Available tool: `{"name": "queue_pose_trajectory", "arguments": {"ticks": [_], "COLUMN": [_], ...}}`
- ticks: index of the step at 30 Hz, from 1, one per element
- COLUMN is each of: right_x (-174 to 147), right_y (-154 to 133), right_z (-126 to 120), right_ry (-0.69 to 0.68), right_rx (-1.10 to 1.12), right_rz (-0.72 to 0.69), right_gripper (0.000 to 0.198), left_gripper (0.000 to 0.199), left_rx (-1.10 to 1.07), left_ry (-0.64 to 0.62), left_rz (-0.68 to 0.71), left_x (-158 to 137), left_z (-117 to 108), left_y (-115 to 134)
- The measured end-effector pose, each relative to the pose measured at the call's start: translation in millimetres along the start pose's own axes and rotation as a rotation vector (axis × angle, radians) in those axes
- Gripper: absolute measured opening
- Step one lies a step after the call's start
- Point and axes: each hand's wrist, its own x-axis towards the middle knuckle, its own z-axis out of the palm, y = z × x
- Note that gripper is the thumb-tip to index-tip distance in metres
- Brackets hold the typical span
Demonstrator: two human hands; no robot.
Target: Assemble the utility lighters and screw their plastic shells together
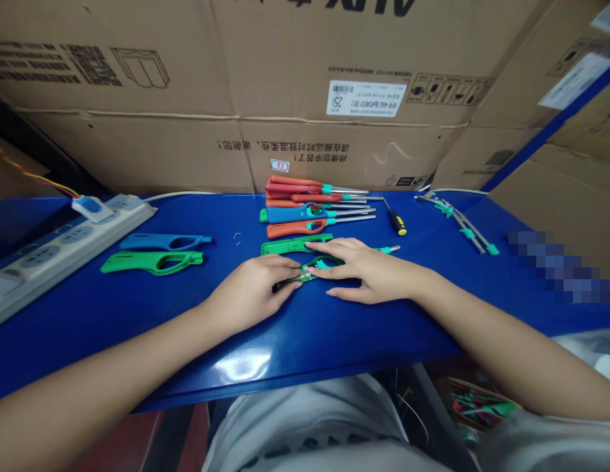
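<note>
Mid-assembly, judging by layout: left hand point(253, 288) and right hand point(368, 269), fingers curled, pinch open green lighter body point(309, 270) at bench point(137, 308) centre. Finished lighters point(305, 206) stacked at back edge; two empty shells point(157, 252) left.

The light comes from above me and is bright enough to see well. My shiny blue metal table point(334, 328) throws back a white glare near its front edge. My hands cast soft, small shadows. The picture bends at the edges, so the big brown cardboard boxes point(196, 98) curve. One patch at the right is blurred into squares.
</note>
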Motion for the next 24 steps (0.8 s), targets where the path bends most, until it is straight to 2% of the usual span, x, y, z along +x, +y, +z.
{"name": "queue_pose_trajectory", "arguments": {"ticks": [4,9,14,17,24], "right_x": [0,-2,-4,-3,-2], "right_y": [2,12,20,22,22], "right_z": [1,-5,-5,-2,-4], "right_ry": [0.017,0.190,0.142,0.146,0.205], "right_rx": [-0.018,0.058,0.123,0.182,0.184], "right_rz": [-0.035,0.052,0.089,0.094,0.075], "right_gripper": [0.047,0.029,0.009,0.008,0.013], "left_gripper": [0.020,0.020,0.031,0.030,0.028], "left_rx": [-0.011,-0.035,0.002,0.098,0.183], "left_ry": [-0.018,-0.045,-0.028,-0.006,-0.108], "left_rz": [0.004,-0.018,-0.022,-0.006,-0.029], "left_x": [1,0,3,8,10], "left_z": [-2,-4,-13,-24,-29], "left_y": [0,-1,-6,-17,-51]}}
